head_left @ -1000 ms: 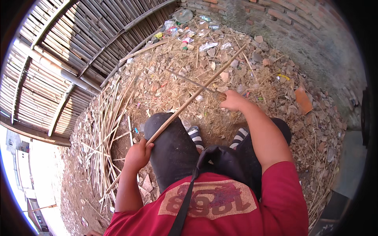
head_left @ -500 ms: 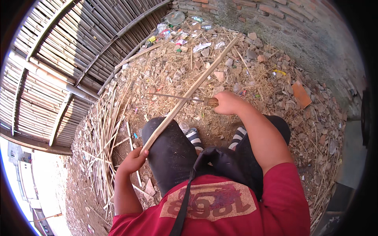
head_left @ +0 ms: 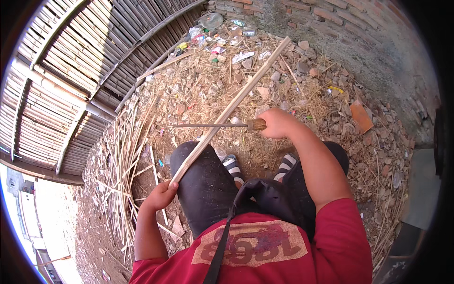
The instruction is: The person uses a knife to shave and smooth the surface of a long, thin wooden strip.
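Observation:
My left hand is closed around the near end of a long pale bamboo strip, just left of my knee. The strip slants away over my left thigh to the upper right, its far end raised over the rubble. In my right hand is a knife by its wooden handle. Its long thin blade points left and crosses the strip around mid-length; I cannot tell whether the edge bites into it.
A pile of split bamboo strips lies on the ground to my left. Rubble, straw and litter spread ahead. A bamboo-slat fence stands at the left, a brick wall behind, an orange tile piece at the right.
The blade has swung from a slant to nearly level, and its tip has dropped lower. The strip's far end has risen slightly; my left hand keeps its grip.

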